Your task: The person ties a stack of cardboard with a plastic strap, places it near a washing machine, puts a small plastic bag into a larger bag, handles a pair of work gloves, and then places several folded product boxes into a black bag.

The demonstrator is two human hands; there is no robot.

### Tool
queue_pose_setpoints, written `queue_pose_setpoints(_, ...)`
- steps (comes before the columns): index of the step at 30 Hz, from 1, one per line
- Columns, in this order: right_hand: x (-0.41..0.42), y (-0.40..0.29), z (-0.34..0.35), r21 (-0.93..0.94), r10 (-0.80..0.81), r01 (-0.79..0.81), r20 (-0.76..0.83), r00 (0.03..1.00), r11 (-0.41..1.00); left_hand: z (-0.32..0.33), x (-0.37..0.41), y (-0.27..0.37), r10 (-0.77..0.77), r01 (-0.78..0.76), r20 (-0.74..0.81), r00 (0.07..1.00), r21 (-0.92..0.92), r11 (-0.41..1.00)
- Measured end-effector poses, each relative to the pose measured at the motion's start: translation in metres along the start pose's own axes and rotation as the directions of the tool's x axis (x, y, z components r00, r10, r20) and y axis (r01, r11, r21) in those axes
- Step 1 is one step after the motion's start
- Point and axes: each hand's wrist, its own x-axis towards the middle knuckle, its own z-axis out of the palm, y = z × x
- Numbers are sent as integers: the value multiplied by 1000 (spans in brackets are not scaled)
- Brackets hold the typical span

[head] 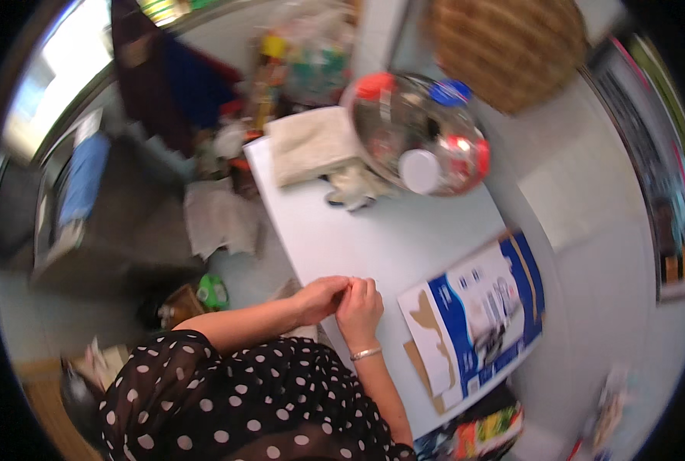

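Note:
My left hand (321,301) and my right hand (359,308) meet at the fingertips over the near edge of a white table (342,242). Their fingers are curled inward, and whatever may be pinched between them is hidden. A silver-coloured bangle (366,354) circles my right wrist. To the right of my hands lies a flattened cardboard box (475,320) printed in blue and white, with torn brown patches. Farther up the table rest a folded beige cloth (313,147) and a crumpled off-white fabric piece (357,185), perhaps a glove.
A round tub (358,141) at the table's far end holds several jars with red, blue and white lids. Beyond it is a woven basket (509,52). A dark cabinet (129,213) stands left, with a green object (212,291) low down. A colourful package (488,429) sits below the table's right edge.

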Motion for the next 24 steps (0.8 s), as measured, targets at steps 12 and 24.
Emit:
queue_pose_setpoints(12, -57, -83, 43, 475, -508, 341, 282, 814, 811, -56, -143, -84, 344, -539, -543, 766, -250, 805)
queue_pose_setpoints(24, -161, -265, 147, 827, -868, 361, 270, 418, 431, -169, -319, -137, 366, -908, -907, 207, -39, 417)
